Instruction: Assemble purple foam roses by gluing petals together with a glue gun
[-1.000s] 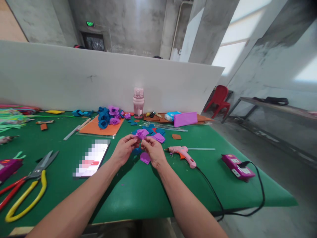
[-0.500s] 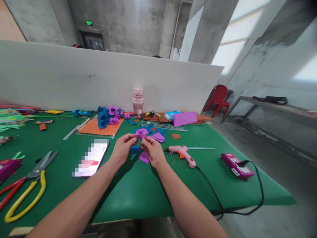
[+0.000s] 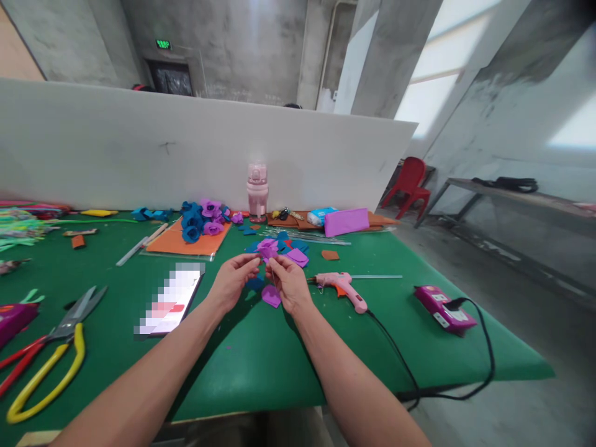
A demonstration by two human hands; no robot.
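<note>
The small purple felt flower (image 3: 267, 249), a curled bud of soft cut petals, sits pinched between both hands just above the green felt-covered table (image 3: 261, 360), a little forward of the loose purple and blue felt pieces (image 3: 291, 251) scattered behind it. The left hand (image 3: 231, 280) closes thumb and forefinger on the bud's left side; the right hand (image 3: 289, 282) pinches its right side from the other way, fingertips pressed together on the felt. Whether a stem or wire runs down between the fingers is too small to tell.

The grip looks light and rests on the outer petals only, so the likeliest trouble is the roll loosening: if either pinch eases, the springy felt could uncurl and the bud lose its shape. A single purple felt petal (image 3: 270, 295) lies on the table right under the right hand, where a wrist could brush it aside.

The pink hot-glue gun (image 3: 342, 287) lies just right of the right hand, nozzle pointing left towards it, its black cord (image 3: 410, 379) trailing to a magenta power strip (image 3: 443, 309). A careless sweep of the right forearm could meet the nozzle or snag the cord. The phone with a lit screen (image 3: 171, 299) lies near the left forearm, and the yellow-handled scissors (image 3: 51, 354) are well apart.
</note>
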